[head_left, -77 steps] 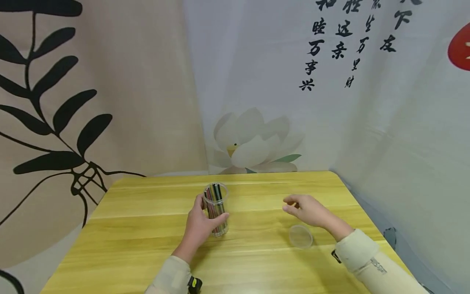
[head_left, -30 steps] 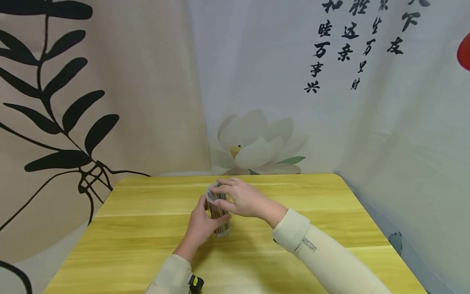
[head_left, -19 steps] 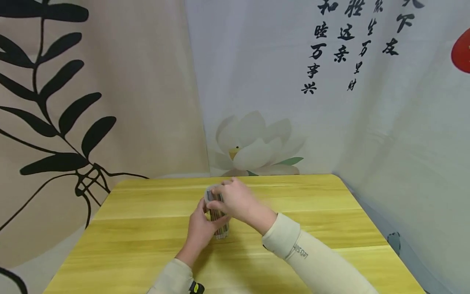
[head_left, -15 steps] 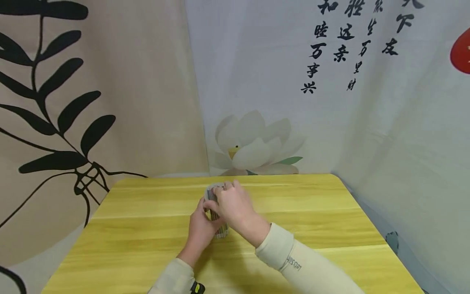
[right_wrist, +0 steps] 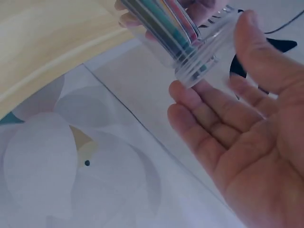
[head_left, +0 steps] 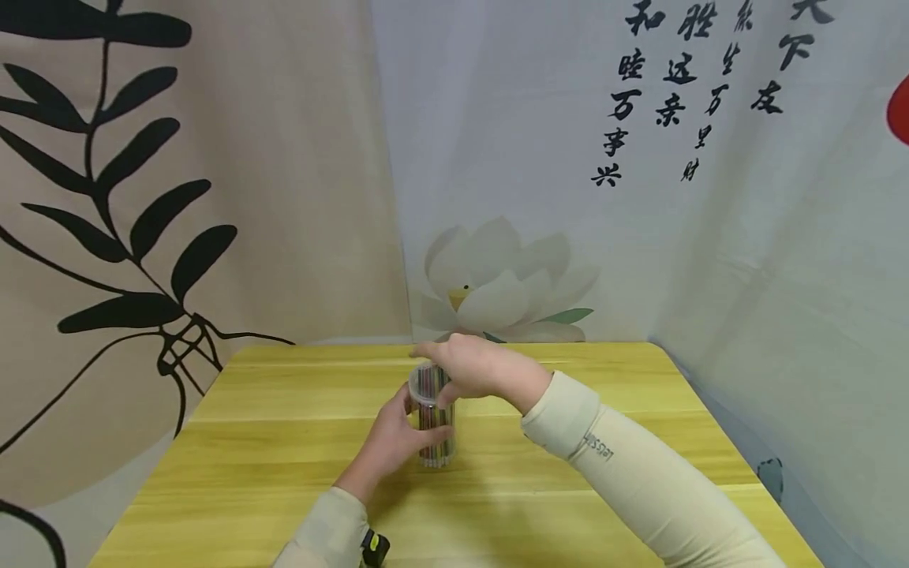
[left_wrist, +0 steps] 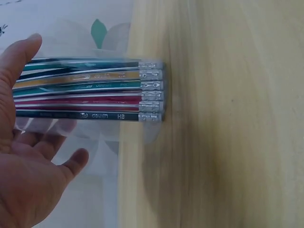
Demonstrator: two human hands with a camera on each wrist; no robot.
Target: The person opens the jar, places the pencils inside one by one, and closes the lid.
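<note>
A clear plastic jar (head_left: 436, 442) full of pencils (left_wrist: 95, 85) stands upright on the table. Its clear lid (head_left: 431, 389) sits on the mouth. My left hand (head_left: 398, 430) holds the jar's side, thumb in front and fingers behind. In the left wrist view, the pencils' silver ends show through the wall at the jar's base. My right hand (head_left: 483, 369) is over the top of the jar, index finger reaching past the far rim and thumb right at the near rim. The right wrist view shows its fingers (right_wrist: 194, 133) loosely spread beside the lid's edge.
The yellow wood-grain table (head_left: 284, 442) carries the jar and ends in a back edge just behind it. A printed cloth (head_left: 497, 158) with a flower, leaves and writing hangs behind. A black and yellow device (head_left: 374, 547) is at the left wrist.
My right hand has brought the lid from the table's right side onto the jar. It turned at the wrist over the lid, and its fingers have now loosened. My left hand still holds the jar.
</note>
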